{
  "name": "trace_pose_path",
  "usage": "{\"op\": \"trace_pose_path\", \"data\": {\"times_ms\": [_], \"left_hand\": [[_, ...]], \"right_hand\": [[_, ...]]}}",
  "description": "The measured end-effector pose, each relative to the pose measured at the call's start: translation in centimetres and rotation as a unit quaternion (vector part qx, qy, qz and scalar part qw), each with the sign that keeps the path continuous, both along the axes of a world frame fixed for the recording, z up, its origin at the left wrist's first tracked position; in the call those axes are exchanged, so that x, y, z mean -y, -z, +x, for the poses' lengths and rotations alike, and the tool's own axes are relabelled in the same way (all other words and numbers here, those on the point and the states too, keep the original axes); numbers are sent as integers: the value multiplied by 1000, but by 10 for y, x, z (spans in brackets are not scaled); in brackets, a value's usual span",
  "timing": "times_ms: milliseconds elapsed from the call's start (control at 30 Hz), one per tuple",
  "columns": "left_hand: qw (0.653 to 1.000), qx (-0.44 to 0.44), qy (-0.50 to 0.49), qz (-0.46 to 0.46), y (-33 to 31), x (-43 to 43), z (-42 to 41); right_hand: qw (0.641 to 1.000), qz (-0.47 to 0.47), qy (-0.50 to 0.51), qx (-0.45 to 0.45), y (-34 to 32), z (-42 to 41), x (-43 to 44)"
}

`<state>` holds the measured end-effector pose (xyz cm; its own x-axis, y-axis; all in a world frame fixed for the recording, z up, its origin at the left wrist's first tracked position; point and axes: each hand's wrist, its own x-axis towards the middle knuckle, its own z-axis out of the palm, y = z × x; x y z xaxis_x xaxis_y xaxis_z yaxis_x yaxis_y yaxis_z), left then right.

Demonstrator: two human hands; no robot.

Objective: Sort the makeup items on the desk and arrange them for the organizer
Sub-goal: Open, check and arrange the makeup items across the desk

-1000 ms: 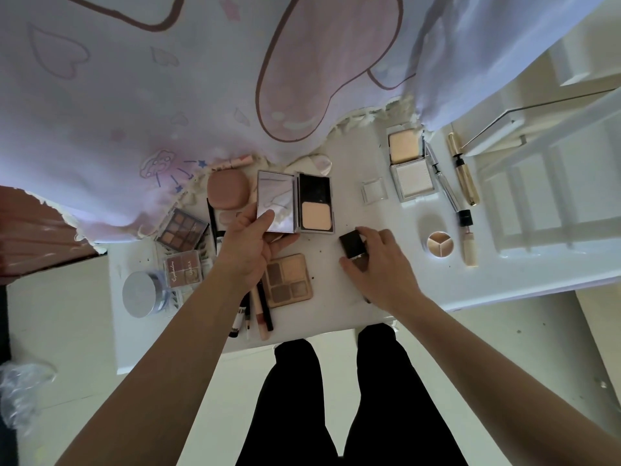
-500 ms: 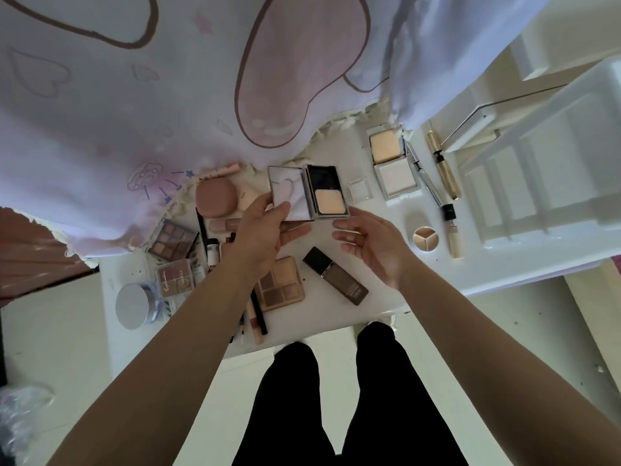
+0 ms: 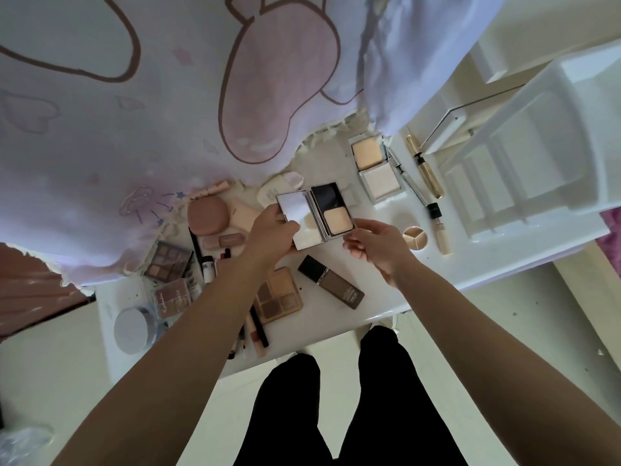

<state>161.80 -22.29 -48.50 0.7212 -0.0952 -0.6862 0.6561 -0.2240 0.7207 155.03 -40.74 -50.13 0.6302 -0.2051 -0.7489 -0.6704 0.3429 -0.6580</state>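
An open powder compact point(image 3: 316, 215) with a mirror lid and a beige pan is lifted above the white desk point(image 3: 376, 297). My left hand point(image 3: 275, 232) grips its mirror side from below. My right hand point(image 3: 378, 245) has its thumb and forefinger curled at the compact's lower right corner. Below them lie a brown foundation bottle point(image 3: 331, 285) and a tan eyeshadow palette point(image 3: 279, 299). The white organizer point(image 3: 524, 163) stands at the desk's right end.
Left of my arm lie two eyeshadow palettes point(image 3: 168, 265), a round jar point(image 3: 134, 329), a pink round compact point(image 3: 206, 215) and several pencils point(image 3: 255, 327). Near the organizer are two square powders point(image 3: 381, 183), a gold mascara point(image 3: 425, 171), a concealer point(image 3: 438, 230) and a round pot point(image 3: 415, 237). A printed cloth point(image 3: 168, 95) overhangs the desk's far side.
My right hand let go of the foundation bottle, which now lies flat on the desk, and moved up to the compact's corner. My left hand kept hold of the compact.
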Motion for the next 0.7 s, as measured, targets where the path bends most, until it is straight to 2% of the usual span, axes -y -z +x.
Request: {"op": "trace_pose_path", "data": {"times_ms": [200, 333, 400, 433, 467, 500, 533, 600, 667, 700], "left_hand": [[1000, -7, 0, -12, -4, 8, 2], [997, -51, -7, -52, -9, 17, -2], [999, 12, 25, 26, -8, 19, -4], [989, 96, 57, 98, -4, 17, -5], [957, 205, 101, 180, 0, 14, -3], [901, 305, 156, 264, 6, 9, 0], [839, 368, 218, 336, 13, 4, 7], [755, 371, 342, 418, 24, -5, 22], [713, 345, 416, 446, 33, -14, 33], [705, 349, 424, 449, 37, -19, 35]], "right_hand": [[1000, -11, 23, 16, 6, 4, 0], [991, 82, 97, 36, 5, -2, 10], [986, 107, 120, 46, 4, -9, 15], [984, 112, 128, 50, 3, -13, 17], [983, 114, 136, 52, 4, -15, 18], [981, 117, 145, 53, 4, -18, 20], [980, 116, 156, 53, 4, -20, 21], [977, 107, 177, 52, 2, -21, 23], [975, 99, 192, 56, 3, -21, 23], [974, 98, 198, 58, 3, -21, 23]]}}
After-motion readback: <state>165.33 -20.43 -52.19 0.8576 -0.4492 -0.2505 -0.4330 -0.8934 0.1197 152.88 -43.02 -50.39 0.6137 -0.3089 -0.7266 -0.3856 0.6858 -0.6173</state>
